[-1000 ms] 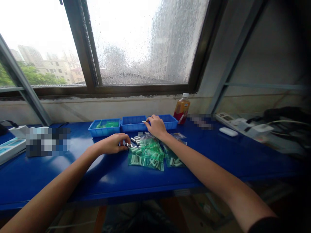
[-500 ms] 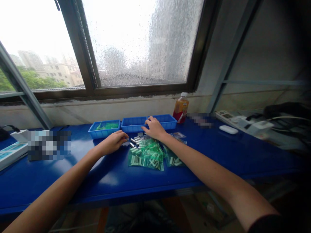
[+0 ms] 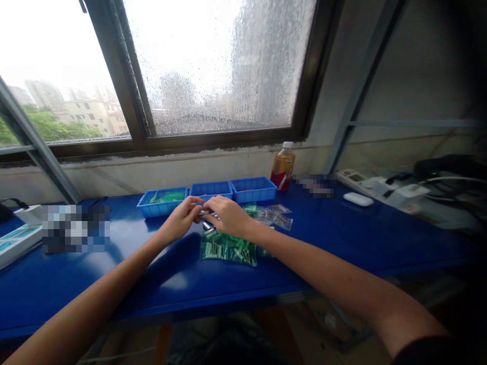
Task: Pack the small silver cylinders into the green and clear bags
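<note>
My left hand [image 3: 183, 217] is closed, its fingertips pinching a small pale cylinder [image 3: 204, 213] above the blue table. My right hand [image 3: 228, 217] meets it from the right, fingers bent together at the same spot; what its fingertips hold is too small and hidden to make out. Below the hands lie several loose silver cylinders [image 3: 207, 226], partly covered. Green-tinted clear plastic bags [image 3: 228, 249] with metal pins and pale cylinders inside lie just in front, partly under my right wrist. More small clear bags [image 3: 274, 216] with metal parts lie right of that wrist.
Behind the hands stand a blue tray [image 3: 162, 210] of green bags, a middle blue tray [image 3: 210, 189] and a right blue tray [image 3: 254, 195]. A drink bottle [image 3: 283, 167] stands beside them. Power strips [image 3: 21, 238] lie at the sides; a white case [image 3: 358, 199] is at right.
My right hand has come from the blue trays, toward me and to the left, and now meets my left hand. The left hand has stayed nearly in place, still pinching.
</note>
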`<state>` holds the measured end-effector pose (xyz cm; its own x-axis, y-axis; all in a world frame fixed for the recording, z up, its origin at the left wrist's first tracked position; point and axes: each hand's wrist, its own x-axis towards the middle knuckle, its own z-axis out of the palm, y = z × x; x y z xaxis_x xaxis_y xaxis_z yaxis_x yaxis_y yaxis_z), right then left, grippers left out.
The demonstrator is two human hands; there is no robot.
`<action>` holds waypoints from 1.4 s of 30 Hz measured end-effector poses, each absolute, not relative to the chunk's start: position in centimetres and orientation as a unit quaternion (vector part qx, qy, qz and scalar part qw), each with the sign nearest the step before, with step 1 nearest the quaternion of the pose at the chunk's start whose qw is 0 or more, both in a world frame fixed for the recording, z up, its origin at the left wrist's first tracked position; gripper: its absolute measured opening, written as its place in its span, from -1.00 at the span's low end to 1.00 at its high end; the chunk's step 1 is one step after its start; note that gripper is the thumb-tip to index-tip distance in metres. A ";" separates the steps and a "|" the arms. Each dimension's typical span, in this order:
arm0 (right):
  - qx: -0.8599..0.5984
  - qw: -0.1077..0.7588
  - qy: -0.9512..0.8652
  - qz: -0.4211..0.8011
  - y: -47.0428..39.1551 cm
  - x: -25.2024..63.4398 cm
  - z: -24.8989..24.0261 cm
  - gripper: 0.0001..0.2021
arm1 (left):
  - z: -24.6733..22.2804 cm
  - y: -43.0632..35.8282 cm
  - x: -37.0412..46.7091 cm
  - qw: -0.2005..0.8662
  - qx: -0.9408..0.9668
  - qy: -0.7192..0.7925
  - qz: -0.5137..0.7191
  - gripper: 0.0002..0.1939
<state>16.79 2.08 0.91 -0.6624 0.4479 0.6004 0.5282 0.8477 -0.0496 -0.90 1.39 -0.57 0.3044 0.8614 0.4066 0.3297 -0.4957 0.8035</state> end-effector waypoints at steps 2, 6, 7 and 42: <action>-0.293 0.314 -0.901 -0.066 2.3 16.9 1.0 -0.77 | -0.1 1.0 -0.7 0.313 0.742 0.395 0.443 -0.75; -0.341 0.309 -0.887 -0.048 2.5 17.1 1.1 -0.66 | 0.6 0.3 -0.7 0.263 0.792 0.375 0.405 -0.76; -0.344 0.308 -0.886 -0.039 2.5 17.1 1.1 -0.63 | 0.7 0.2 -0.7 0.235 0.802 0.380 0.395 -0.77; -0.425 0.327 -0.834 -0.127 6.2 20.0 1.1 -0.73 | -0.2 1.4 -1.9 0.103 0.864 0.430 0.239 -0.83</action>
